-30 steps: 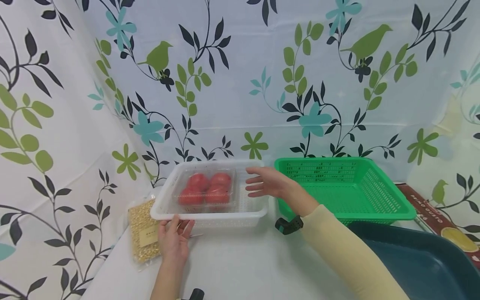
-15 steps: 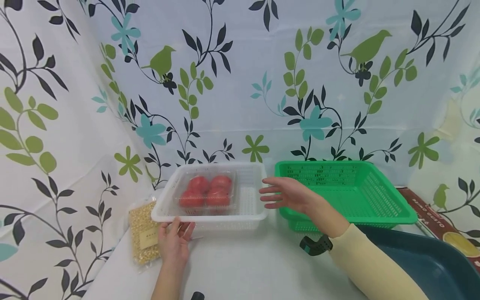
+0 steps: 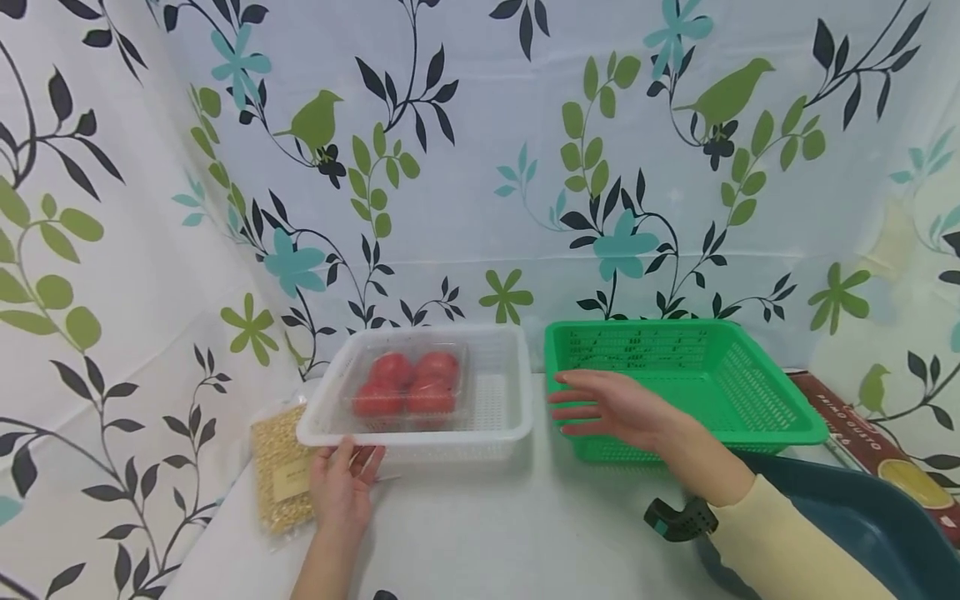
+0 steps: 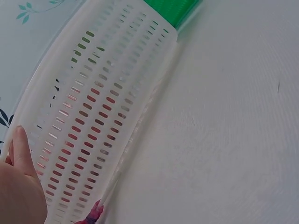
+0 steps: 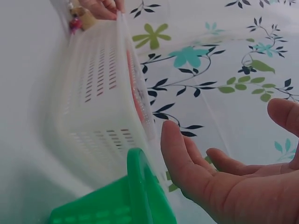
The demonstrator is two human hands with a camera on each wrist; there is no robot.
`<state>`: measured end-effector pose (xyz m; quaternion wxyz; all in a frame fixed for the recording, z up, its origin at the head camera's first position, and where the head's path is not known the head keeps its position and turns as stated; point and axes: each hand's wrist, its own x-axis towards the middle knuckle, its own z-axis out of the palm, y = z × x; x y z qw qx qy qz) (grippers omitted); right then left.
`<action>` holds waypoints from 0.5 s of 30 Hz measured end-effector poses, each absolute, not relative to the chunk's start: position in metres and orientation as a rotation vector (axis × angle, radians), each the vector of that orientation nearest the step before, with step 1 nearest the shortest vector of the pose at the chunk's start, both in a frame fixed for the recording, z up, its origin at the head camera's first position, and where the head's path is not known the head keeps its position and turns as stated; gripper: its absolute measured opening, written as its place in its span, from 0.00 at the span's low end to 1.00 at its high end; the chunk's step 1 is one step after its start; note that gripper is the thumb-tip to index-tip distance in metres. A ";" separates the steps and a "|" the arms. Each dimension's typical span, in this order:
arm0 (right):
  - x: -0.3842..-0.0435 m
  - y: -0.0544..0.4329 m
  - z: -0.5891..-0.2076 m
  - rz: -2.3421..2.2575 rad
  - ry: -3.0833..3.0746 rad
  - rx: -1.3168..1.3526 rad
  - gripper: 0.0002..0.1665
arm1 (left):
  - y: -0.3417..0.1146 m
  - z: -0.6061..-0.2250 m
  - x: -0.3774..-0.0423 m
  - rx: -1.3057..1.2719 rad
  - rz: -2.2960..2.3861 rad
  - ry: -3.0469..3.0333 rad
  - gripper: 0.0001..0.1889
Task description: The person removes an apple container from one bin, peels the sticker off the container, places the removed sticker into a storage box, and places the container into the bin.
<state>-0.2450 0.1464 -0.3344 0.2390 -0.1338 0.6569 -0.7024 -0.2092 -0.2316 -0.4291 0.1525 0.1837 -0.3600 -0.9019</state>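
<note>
On the left of the table stands a white plastic basket [image 3: 498, 400]. Inside it sits a clear plastic pack of several red, tomato-like round fruits [image 3: 407, 385]. My left hand [image 3: 341, 492] grips the basket's front rim near its left corner; the left wrist view shows a finger [image 4: 22, 151] against the rim. My right hand [image 3: 615, 407] hovers at the left end of a green plastic basket [image 3: 697, 446], fingers extended and apart, holding nothing. In the right wrist view, its fingers [image 5: 180, 154] point toward the white basket.
Left of the white basket lies a clear bag of yellowish kernels [image 3: 281, 471]. A dark blue tray [image 3: 847, 517] stands at the front right, with a brown printed package [image 3: 873, 442] behind it. A patterned curtain [image 3: 480, 167] hangs close behind the baskets. Both baskets stand on the white table [image 3: 480, 525].
My right hand has moved right, from over the white basket to the green basket's left end. My left hand has stayed at the white basket's rim.
</note>
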 end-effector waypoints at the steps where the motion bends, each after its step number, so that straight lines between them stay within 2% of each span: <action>1: -0.244 0.149 -0.334 -1.921 1.799 -0.373 0.39 | -0.232 -0.429 -0.209 0.531 -2.598 -1.028 0.15; 8: -0.236 0.161 -0.330 -1.907 1.823 -0.417 0.40 | -0.245 -0.425 -0.204 0.588 -2.749 -1.006 0.19; 15: -0.229 0.172 -0.330 -1.888 1.832 -0.417 0.41 | -0.249 -0.430 -0.195 0.522 -2.749 -1.322 0.11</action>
